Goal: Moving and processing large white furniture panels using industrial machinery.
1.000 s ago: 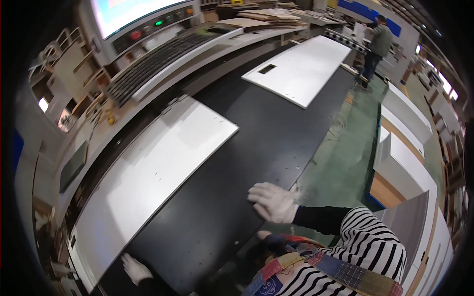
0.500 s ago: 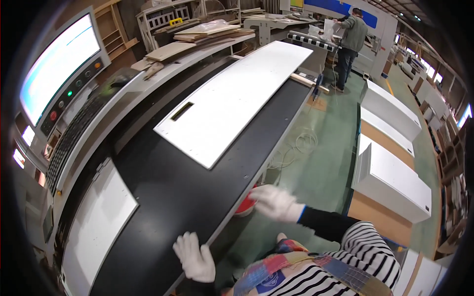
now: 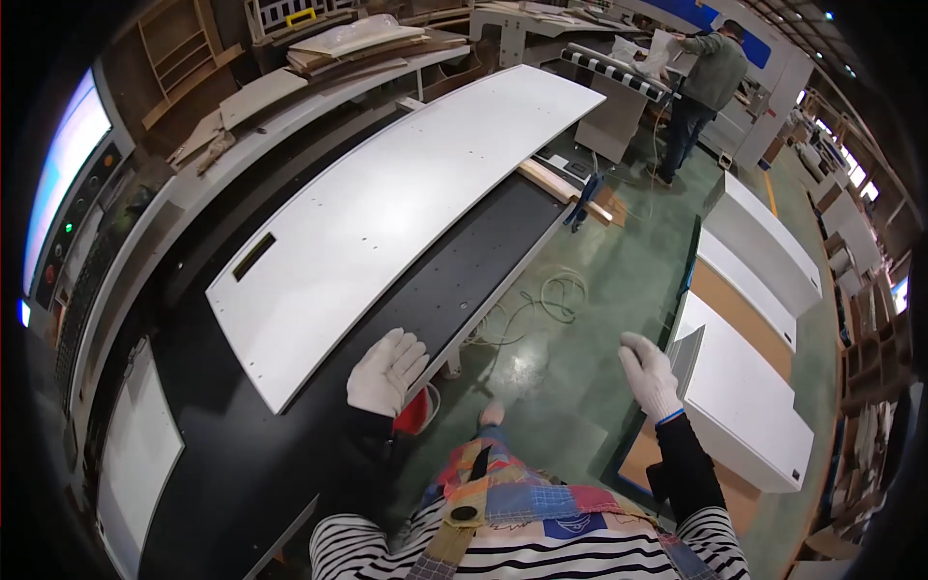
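**Gloved hand at the corner of a long white panel**

A long, flat white panel, smooth-faced with small drilled holes and one dark rectangular slot near its left end, lies along the matte black bed of a machine. The left hand, in a white knit glove, rests with fingers loosely spread at the panel's near corner, gripping nothing. The right hand, gloved alike, hangs open in the air over the green floor, empty. A second white panel lies further left on the bed. Stacked white boards stand to the right, and loose cable coils on the floor beside the machine. Another person works at the far end.
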Action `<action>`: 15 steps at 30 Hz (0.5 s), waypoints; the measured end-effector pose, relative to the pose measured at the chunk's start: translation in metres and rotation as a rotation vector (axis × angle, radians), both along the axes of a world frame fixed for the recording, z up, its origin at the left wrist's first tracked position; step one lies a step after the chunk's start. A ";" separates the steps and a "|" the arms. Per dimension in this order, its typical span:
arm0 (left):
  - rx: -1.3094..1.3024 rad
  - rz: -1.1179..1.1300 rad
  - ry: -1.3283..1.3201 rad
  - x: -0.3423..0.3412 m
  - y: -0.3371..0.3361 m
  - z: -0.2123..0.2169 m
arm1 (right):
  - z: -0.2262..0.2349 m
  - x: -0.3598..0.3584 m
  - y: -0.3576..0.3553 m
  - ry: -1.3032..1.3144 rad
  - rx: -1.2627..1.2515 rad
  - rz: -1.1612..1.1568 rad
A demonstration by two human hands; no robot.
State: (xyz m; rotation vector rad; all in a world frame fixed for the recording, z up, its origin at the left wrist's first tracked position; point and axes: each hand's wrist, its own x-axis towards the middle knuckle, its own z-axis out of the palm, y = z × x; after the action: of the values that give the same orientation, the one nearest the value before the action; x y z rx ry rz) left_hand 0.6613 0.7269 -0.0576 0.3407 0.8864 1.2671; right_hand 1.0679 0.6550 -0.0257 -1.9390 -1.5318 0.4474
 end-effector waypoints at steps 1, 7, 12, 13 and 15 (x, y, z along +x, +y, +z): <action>-0.012 -0.008 -0.053 0.013 0.018 -0.003 | -0.002 0.016 0.024 0.020 0.005 -0.016; -0.008 0.046 -0.165 0.105 0.133 -0.013 | -0.006 0.093 0.215 0.156 0.097 0.064; -0.069 0.264 -0.196 0.166 0.208 0.000 | -0.007 0.118 0.358 0.277 -0.113 0.304; -0.094 0.289 -0.188 0.175 0.218 0.003 | -0.007 0.120 0.370 0.304 -0.165 0.399; -0.110 0.343 -0.191 0.187 0.232 0.007 | -0.010 0.113 0.384 0.424 -0.245 0.412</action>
State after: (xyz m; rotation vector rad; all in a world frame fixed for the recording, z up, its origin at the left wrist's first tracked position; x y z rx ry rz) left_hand 0.8478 0.9592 -0.0504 -0.0230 0.8691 1.5300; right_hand 1.1805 1.0385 -0.0354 -1.5497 -1.6361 1.1894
